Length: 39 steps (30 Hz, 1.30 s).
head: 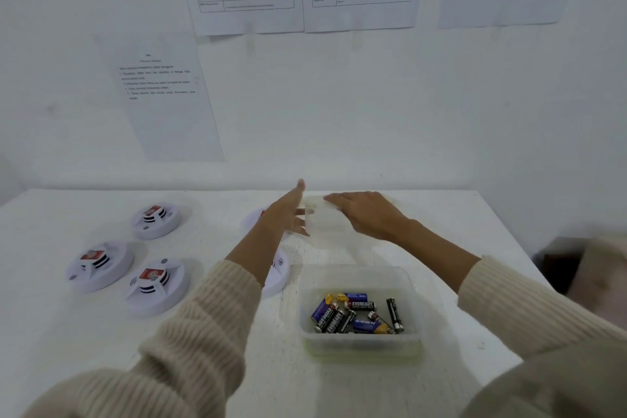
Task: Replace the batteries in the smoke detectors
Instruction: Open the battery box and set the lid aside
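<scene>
Three white smoke detectors lie face up at the left: one at the back [156, 220], one at the far left [100, 265], one nearer [156, 285]. My left arm partly hides two more, a far one [251, 219] and a near one [280, 273]. A clear plastic tub [359, 346] in front holds several batteries [353, 314]. Behind it stands a second translucent box [322, 224], blurred. My left hand [286, 210] is at that box's left side with fingers spread. My right hand [366, 214] lies flat across its top; whether it grips is unclear.
The white table [68, 332] ends at a white wall with printed sheets [163, 95] taped to it. A dark object [563, 265] sits beyond the table's right edge. Cream knitted sleeves cover both forearms.
</scene>
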Motion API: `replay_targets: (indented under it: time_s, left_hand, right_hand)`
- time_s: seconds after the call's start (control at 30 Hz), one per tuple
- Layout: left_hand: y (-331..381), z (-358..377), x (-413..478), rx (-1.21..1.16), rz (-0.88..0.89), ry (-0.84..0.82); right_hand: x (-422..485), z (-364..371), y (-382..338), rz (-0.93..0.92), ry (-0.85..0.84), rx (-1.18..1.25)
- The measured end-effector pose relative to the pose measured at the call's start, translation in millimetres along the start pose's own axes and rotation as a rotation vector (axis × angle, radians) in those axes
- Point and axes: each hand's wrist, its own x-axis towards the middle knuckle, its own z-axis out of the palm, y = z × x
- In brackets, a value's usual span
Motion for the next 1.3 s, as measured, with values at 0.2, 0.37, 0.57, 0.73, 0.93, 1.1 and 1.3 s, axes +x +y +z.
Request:
replay_targets:
  time_s: [0.2,0.37,0.57,0.73,0.93,1.1,1.3]
  left_hand:
    - [0.0,-9.2,2.3,-0.210,-0.004,-0.003]
    - [-0.6,-6.8,-4.2,0.104,0.075,-0.077]
    - [-4.8,8.5,0.5,0.275,0.150,-0.049]
    - [8.2,8.1,-3.3,0.363,0.226,0.005]
    - [26.6,-5.6,-4.5,0.067,0.252,0.047]
    - [40.1,3.0,-11.1,-0.034,0.262,0.106]
    - [24.9,17.7,-6.7,-0.002,0.187,0.102]
  right_hand:
    - [15.2,-8.0,9.6,0.157,0.165,0.118]
    - [20.8,-12.1,18.8,0.180,0.240,0.156]
    - [26.7,-12.3,25.5,0.227,0.249,0.140]
    - [31.2,-20.3,45.4,0.440,0.348,0.322]
    - [21.6,4.6,91.7,1.155,0.599,1.139]
    - [1.1,24.7,65.4,1.424,0.741,1.656]
    - [-5.4,35.1,14.0,1.549,0.960,1.960]
